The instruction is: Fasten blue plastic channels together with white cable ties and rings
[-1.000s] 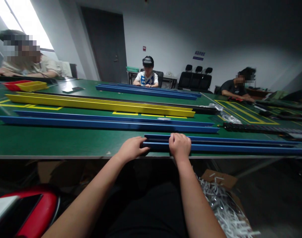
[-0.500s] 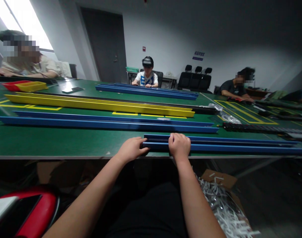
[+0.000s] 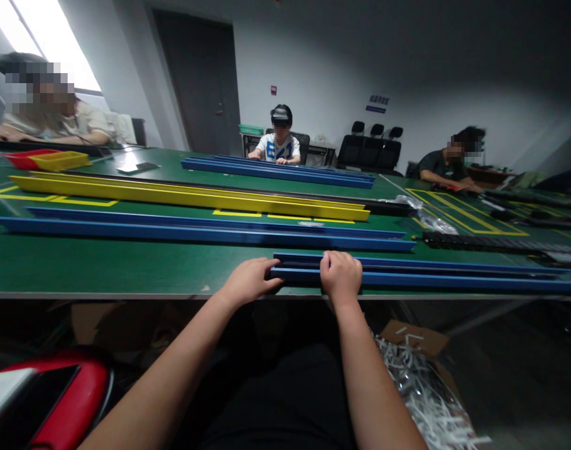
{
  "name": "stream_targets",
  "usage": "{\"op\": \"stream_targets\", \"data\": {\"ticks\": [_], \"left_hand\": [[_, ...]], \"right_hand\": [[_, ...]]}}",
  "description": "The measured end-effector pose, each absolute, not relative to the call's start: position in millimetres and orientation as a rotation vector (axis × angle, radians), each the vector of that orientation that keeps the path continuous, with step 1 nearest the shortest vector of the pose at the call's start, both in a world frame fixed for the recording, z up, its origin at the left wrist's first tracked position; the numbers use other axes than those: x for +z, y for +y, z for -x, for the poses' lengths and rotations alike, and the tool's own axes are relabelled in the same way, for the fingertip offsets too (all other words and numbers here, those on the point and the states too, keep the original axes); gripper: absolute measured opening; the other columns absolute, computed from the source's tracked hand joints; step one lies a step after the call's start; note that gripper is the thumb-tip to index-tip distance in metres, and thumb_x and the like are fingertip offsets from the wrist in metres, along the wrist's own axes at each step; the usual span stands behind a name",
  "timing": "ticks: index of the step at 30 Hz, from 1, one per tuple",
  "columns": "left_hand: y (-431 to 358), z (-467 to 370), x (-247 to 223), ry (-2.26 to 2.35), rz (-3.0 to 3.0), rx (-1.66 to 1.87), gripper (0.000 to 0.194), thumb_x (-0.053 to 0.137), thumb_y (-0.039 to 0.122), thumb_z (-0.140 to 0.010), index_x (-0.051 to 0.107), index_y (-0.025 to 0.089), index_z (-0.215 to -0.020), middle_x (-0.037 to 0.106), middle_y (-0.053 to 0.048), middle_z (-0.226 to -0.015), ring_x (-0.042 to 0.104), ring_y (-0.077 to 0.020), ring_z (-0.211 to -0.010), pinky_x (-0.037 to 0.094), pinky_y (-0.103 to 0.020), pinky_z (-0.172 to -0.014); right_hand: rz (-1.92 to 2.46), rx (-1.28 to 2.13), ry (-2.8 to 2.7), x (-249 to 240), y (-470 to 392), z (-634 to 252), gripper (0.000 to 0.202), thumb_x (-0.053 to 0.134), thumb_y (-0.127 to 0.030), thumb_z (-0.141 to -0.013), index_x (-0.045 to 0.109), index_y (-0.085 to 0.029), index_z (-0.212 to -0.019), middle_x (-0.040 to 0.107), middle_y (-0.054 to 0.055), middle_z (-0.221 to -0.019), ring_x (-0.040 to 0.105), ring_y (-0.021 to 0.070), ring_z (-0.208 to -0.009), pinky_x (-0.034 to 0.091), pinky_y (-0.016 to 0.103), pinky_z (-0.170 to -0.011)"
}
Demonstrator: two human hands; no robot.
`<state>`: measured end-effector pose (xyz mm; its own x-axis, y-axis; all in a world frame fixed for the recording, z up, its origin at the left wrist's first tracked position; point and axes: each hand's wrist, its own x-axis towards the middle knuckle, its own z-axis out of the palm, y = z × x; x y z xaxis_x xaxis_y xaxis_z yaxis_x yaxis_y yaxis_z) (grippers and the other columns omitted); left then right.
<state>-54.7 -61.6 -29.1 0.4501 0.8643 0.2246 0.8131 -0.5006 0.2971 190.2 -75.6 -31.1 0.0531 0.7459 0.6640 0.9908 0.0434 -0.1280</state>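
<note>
A long blue channel (image 3: 435,279) lies along the table's near edge and runs off to the right; a dark strip shows inside it. My left hand (image 3: 251,279) is at the channel's left end, thumb and fingers closed around that end. A short way to the right, my right hand (image 3: 342,275) grips the same channel from above with its fingers curled over the walls. What the right fingers press on inside is hidden. Just beyond lies a second blue channel (image 3: 196,234), reaching far to the left.
A yellow channel (image 3: 187,195) and more blue channels (image 3: 276,174) lie farther back on the green table (image 3: 126,269). Red and yellow trays (image 3: 63,161) stand at left. Three other people sit around the table. Below right is a box of shredded strips (image 3: 417,387); a red stool (image 3: 79,400) is below left.
Both hands keep their hold on the blue channel in the same place. The view has shifted only slightly.
</note>
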Motion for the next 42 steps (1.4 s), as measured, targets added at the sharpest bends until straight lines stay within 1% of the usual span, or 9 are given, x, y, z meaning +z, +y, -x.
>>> {"op": "stream_targets", "data": {"ticks": [2, 6, 11, 14, 20, 26, 31, 37, 42], "left_hand": [[-62.3, 54.1, -27.8, 1.494, -2.532, 0.526, 0.055, 0.055, 0.054, -0.083, 0.059, 0.024, -0.128, 0.068, -0.007, -0.114, 0.063, -0.0240, -0.100, 0.046, -0.032, -0.085], [-64.8, 52.6, -24.4, 1.462, -2.510, 0.548, 0.044, 0.056, 0.051, -0.083, 0.062, 0.028, -0.120, 0.070, -0.004, -0.106, 0.064, -0.0216, -0.093, 0.046, -0.030, -0.080], [-66.4, 52.6, -24.2, 1.491, -2.498, 0.541, 0.052, 0.057, 0.050, -0.083, 0.057, 0.028, -0.130, 0.069, -0.005, -0.106, 0.064, -0.0216, -0.093, 0.046, -0.030, -0.081], [-65.4, 53.2, -25.8, 1.495, -2.546, 0.509, 0.052, 0.055, 0.050, -0.084, 0.057, 0.027, -0.131, 0.069, -0.006, -0.103, 0.063, -0.0221, -0.093, 0.046, -0.030, -0.081], [-64.2, 52.9, -26.8, 1.472, -2.578, 0.520, 0.047, 0.054, 0.051, -0.085, 0.060, 0.027, -0.125, 0.069, -0.006, -0.107, 0.063, -0.0226, -0.095, 0.046, -0.031, -0.082], [-68.7, 50.5, -28.8, 1.575, -2.592, 0.538, 0.052, 0.053, 0.051, -0.085, 0.057, 0.024, -0.130, 0.068, -0.008, -0.113, 0.062, -0.0245, -0.101, 0.046, -0.033, -0.088], [-67.8, 50.5, -30.5, 1.594, -2.616, 0.491, 0.052, 0.051, 0.054, -0.085, 0.060, 0.023, -0.127, 0.069, -0.008, -0.111, 0.064, -0.0260, -0.099, 0.047, -0.035, -0.086], [-65.2, 50.6, -28.5, 1.534, -2.581, 0.537, 0.052, 0.054, 0.051, -0.084, 0.058, 0.024, -0.127, 0.067, -0.007, -0.120, 0.062, -0.0255, -0.105, 0.046, -0.034, -0.090], [-64.9, 51.2, -27.0, 1.497, -2.558, 0.548, 0.046, 0.055, 0.050, -0.084, 0.060, 0.025, -0.123, 0.068, -0.005, -0.117, 0.063, -0.0243, -0.104, 0.047, -0.033, -0.089]], "right_hand": [[1.754, -0.540, -1.740, -31.1, -75.5, -190.1, 0.030, 0.041, -0.028, -0.094, 0.069, -0.020, -0.088, 0.069, 0.006, -0.087, 0.052, 0.0197, -0.089, 0.025, 0.033, -0.079], [1.749, -0.533, -1.731, -31.7, -75.3, -190.2, 0.030, 0.041, -0.029, -0.094, 0.069, -0.021, -0.088, 0.069, 0.005, -0.088, 0.053, 0.0195, -0.089, 0.025, 0.033, -0.080], [1.745, -0.526, -1.729, -31.5, -75.8, -190.0, 0.030, 0.041, -0.029, -0.094, 0.069, -0.021, -0.089, 0.069, 0.006, -0.088, 0.053, 0.0196, -0.090, 0.025, 0.033, -0.081], [1.754, -0.529, -1.730, -31.2, -75.9, -190.0, 0.030, 0.041, -0.029, -0.094, 0.069, -0.022, -0.089, 0.069, 0.005, -0.088, 0.053, 0.0195, -0.090, 0.025, 0.033, -0.081], [1.762, -0.536, -1.742, -31.5, -75.7, -190.3, 0.031, 0.041, -0.029, -0.095, 0.069, -0.021, -0.088, 0.069, 0.006, -0.088, 0.053, 0.0194, -0.090, 0.025, 0.033, -0.080], [1.764, -0.553, -1.742, -31.5, -75.5, -189.4, 0.032, 0.039, -0.028, -0.094, 0.070, -0.021, -0.089, 0.069, 0.006, -0.087, 0.053, 0.0197, -0.089, 0.025, 0.033, -0.080], [1.750, -0.540, -1.732, -31.5, -75.6, -190.0, 0.029, 0.041, -0.028, -0.094, 0.069, -0.022, -0.089, 0.069, 0.005, -0.087, 0.053, 0.0192, -0.090, 0.025, 0.033, -0.080], [1.753, -0.525, -1.733, -31.7, -75.5, -190.4, 0.030, 0.041, -0.030, -0.094, 0.069, -0.021, -0.088, 0.070, 0.006, -0.089, 0.053, 0.0199, -0.090, 0.025, 0.034, -0.080], [1.760, -0.524, -1.730, -32.3, -75.3, -190.0, 0.030, 0.041, -0.030, -0.095, 0.069, -0.021, -0.088, 0.070, 0.005, -0.090, 0.053, 0.0199, -0.091, 0.025, 0.034, -0.082]]}}
